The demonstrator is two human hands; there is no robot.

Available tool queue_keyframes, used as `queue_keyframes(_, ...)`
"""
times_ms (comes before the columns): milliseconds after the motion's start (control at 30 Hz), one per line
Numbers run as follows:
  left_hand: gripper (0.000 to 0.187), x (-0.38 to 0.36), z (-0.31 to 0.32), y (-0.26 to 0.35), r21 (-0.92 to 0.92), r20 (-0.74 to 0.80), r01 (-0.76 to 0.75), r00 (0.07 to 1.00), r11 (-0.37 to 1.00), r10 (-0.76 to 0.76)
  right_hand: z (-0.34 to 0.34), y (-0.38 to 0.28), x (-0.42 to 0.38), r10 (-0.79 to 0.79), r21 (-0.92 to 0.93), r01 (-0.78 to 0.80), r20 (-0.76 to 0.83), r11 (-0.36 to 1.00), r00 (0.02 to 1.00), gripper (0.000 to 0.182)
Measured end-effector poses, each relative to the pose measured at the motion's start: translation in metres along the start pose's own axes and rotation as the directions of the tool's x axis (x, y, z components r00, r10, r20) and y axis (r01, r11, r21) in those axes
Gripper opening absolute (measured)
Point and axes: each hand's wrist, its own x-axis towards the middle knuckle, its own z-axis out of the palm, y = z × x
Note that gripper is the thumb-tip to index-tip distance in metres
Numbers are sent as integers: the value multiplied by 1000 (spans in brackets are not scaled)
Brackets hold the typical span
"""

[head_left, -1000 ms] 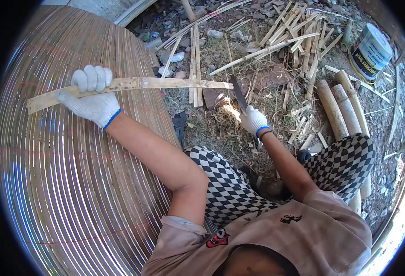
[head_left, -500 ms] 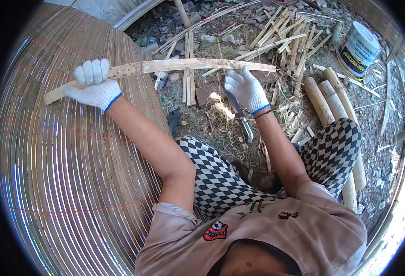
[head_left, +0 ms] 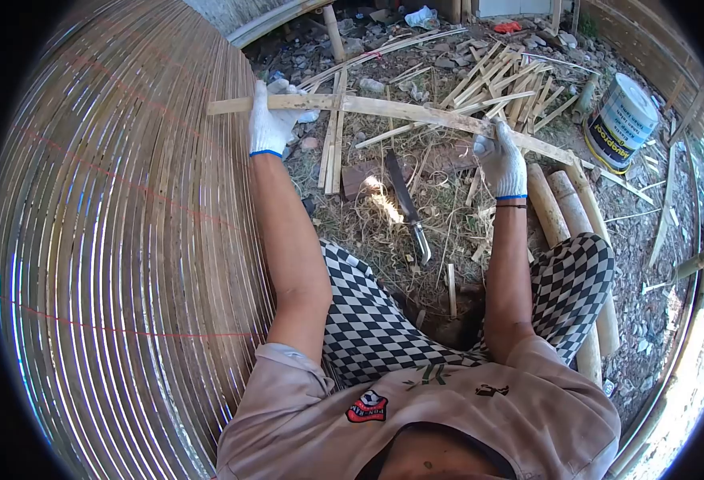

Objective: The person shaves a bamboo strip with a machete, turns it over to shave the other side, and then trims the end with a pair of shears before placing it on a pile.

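Observation:
A long, slightly bowed bamboo strip [head_left: 400,110] is held up crosswise in front of me. Toward its left end, my left hand [head_left: 269,124], in a white knit glove with a blue cuff, grips it with the thumb on the near side and fingers behind. My gloved right hand [head_left: 502,166] pinches the strip further right, its fingers curled at the lower edge. Below, between the hands, a knife [head_left: 406,206] with a dark blade and a shiny handle end lies on the shavings-covered ground, touched by neither hand.
A large bamboo slat mat [head_left: 136,240] fills the left side. Split bamboo pieces [head_left: 504,84] lie piled at the back. Bamboo poles [head_left: 548,204] rest beside my right knee, with a paint bucket [head_left: 622,120] beyond them. A brick-like block [head_left: 360,182] sits by the knife.
The strip has shifted right. My left hand has moved right along with it and turned upright. My right hand, more open before, has moved right and now pinches the strip.

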Motion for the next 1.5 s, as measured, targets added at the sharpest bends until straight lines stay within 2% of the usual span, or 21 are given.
queue_keyframes(333,27,-1,-4,0,-50,-2,7,1000,999,-7,-6,23,1,91,56,-89,-44,994,995,35)
queue_keyframes(433,42,4,-8,1,116,-49,63,997,991,-58,-12,24,2,83,82,-78,-60,994,995,36)
queue_keyframes(467,52,5,-10,2,322,-120,219,975,921,-189,-16,21,4,64,101,-59,-54,993,996,36)
queue_keyframes(533,71,-13,4,16,638,-325,490,871,594,-369,-16,11,3,-18,120,31,-103,992,994,35)
queue_keyframes(567,87,-21,7,15,776,-348,509,838,373,-420,-15,4,5,-97,80,108,-127,991,987,34)
queue_keyframes(667,83,-22,14,19,885,-385,466,752,18,-534,-27,-21,19,-285,-169,268,-87,948,954,31)
queue_keyframes(700,78,-20,22,17,917,-363,399,825,-9,-434,-11,-25,17,-291,-267,271,-36,925,956,32)
queue_keyframes(800,64,-14,42,-6,990,-96,115,976,86,-197,57,-9,13,-262,-663,239,68,709,963,34)
queue_keyframes(833,62,-1,32,-24,975,148,-115,975,192,-167,71,3,22,-233,-632,279,157,723,960,34)
queue_keyframes(867,55,-7,49,-37,958,167,-118,971,261,-171,84,14,28,-207,-595,317,247,739,947,35)
queue_keyframes(933,51,-8,60,-68,855,364,-310,930,416,-56,117,19,31,-47,-676,234,283,698,958,33)
queue_keyframes(1067,61,-18,85,-77,758,420,-318,906,569,-53,172,31,40,144,-806,291,416,516,898,35)
queue_keyframes(1167,64,-46,111,-41,813,362,-234,920,534,-148,195,37,40,50,-650,455,604,609,795,38)
queue_keyframes(1267,56,-42,95,-32,820,415,-254,881,514,-226,169,57,36,12,-543,410,613,733,790,40)
queue_keyframes(1300,43,-27,83,-33,770,426,-207,871,604,-245,151,63,28,-30,-503,342,529,794,848,46)
queue_keyframes(1333,39,-27,82,-25,759,377,-249,922,602,-94,121,75,27,-40,-660,319,401,680,915,51)
queue_keyframes(1367,35,-30,86,-14,752,317,-290,946,592,60,84,90,22,-89,-848,346,341,402,936,63)
queue_keyframes(1400,32,-31,88,-4,748,251,-328,945,577,211,46,109,10,-12,-951,189,192,244,981,68)
queue_keyframes(1433,27,-26,83,9,662,218,-377,924,648,314,10,123,-7,124,-995,49,60,85,990,72)
queue_keyframes(1467,26,-19,77,23,564,173,-430,896,705,409,-29,141,-18,274,-974,19,-45,-226,961,77)
queue_keyframes(1500,26,-21,77,36,515,137,-477,866,712,481,-57,160,-29,375,-936,-4,-144,-351,916,83)
